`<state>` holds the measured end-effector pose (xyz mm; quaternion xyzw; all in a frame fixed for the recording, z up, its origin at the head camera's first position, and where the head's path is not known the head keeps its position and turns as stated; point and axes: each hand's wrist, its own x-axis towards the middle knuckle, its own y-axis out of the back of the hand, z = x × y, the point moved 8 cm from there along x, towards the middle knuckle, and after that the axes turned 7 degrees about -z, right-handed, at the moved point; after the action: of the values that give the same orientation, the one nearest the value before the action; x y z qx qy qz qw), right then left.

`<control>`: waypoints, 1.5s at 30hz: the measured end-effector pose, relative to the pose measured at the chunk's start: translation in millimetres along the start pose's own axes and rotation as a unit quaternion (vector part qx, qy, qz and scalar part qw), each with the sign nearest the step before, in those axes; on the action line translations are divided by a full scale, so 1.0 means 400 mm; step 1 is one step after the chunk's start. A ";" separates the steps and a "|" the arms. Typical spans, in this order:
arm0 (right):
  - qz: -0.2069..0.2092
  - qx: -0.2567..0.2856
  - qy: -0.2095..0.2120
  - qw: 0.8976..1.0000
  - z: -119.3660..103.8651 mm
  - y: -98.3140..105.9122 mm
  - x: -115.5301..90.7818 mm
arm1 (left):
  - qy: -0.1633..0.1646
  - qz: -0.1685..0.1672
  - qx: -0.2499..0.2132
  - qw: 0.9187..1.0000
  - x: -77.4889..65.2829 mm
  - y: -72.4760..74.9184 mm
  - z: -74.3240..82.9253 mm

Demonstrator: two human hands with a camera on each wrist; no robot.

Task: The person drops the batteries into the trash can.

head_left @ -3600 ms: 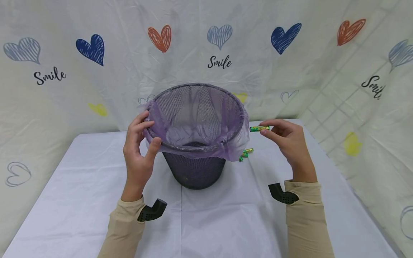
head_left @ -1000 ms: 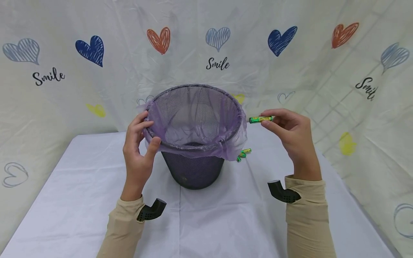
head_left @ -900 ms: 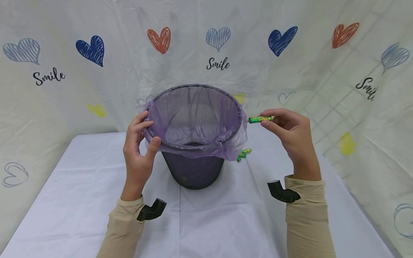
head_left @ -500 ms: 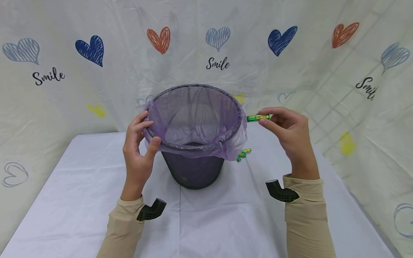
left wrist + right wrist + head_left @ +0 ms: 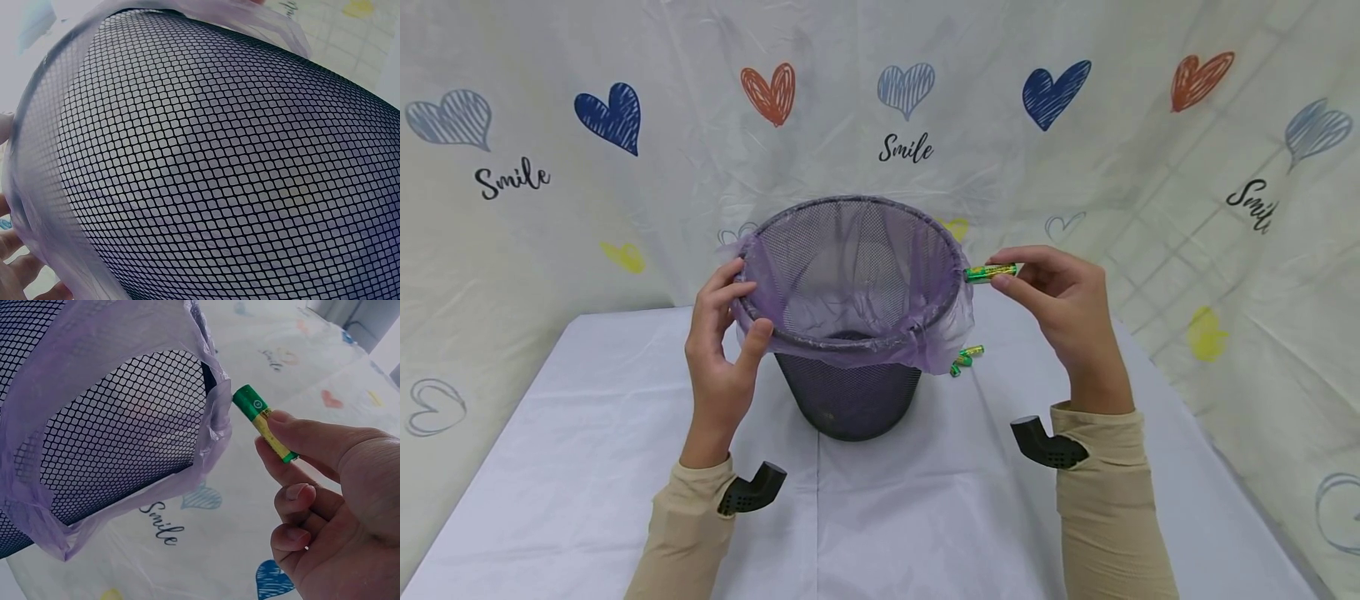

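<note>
My right hand pinches a green-and-yellow battery, now farther left than a second ago, its end right by the purple liner; I can't tell whether they touch. My left hand, unmoved, grips the rim of the mesh bin. The loose batteries stay beside it.

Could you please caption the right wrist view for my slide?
Right hand pinches a green-and-yellow battery beside a purple-lined mesh bin.
</note>
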<state>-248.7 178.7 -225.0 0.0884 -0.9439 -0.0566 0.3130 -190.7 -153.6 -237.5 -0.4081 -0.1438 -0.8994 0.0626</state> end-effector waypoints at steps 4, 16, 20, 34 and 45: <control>-0.002 -0.006 -0.001 1.000 0.001 -0.005 0.002 | 0.000 0.000 -0.002 1.000 0.001 0.000 0.000; -0.013 -0.020 0.002 1.000 -0.036 -0.038 0.011 | 0.004 0.001 -0.001 1.000 0.002 0.002 -0.001; -0.014 -0.015 0.004 1.000 -0.038 -0.044 0.013 | 0.005 0.001 0.001 1.000 0.002 0.001 -0.001; -0.031 -0.020 -0.001 0.999 -0.035 -0.063 0.014 | 0.004 -0.003 0.002 1.000 -0.001 0.000 -0.002; -0.033 -0.020 0.007 0.999 -0.041 -0.074 0.017 | 0.004 -0.004 0.006 1.000 0.000 0.000 -0.002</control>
<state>-240.4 147.5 -212.8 0.1136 -0.9369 -0.0848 0.3196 -191.0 -153.9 -238.0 -0.4037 -0.1504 -0.9003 0.0622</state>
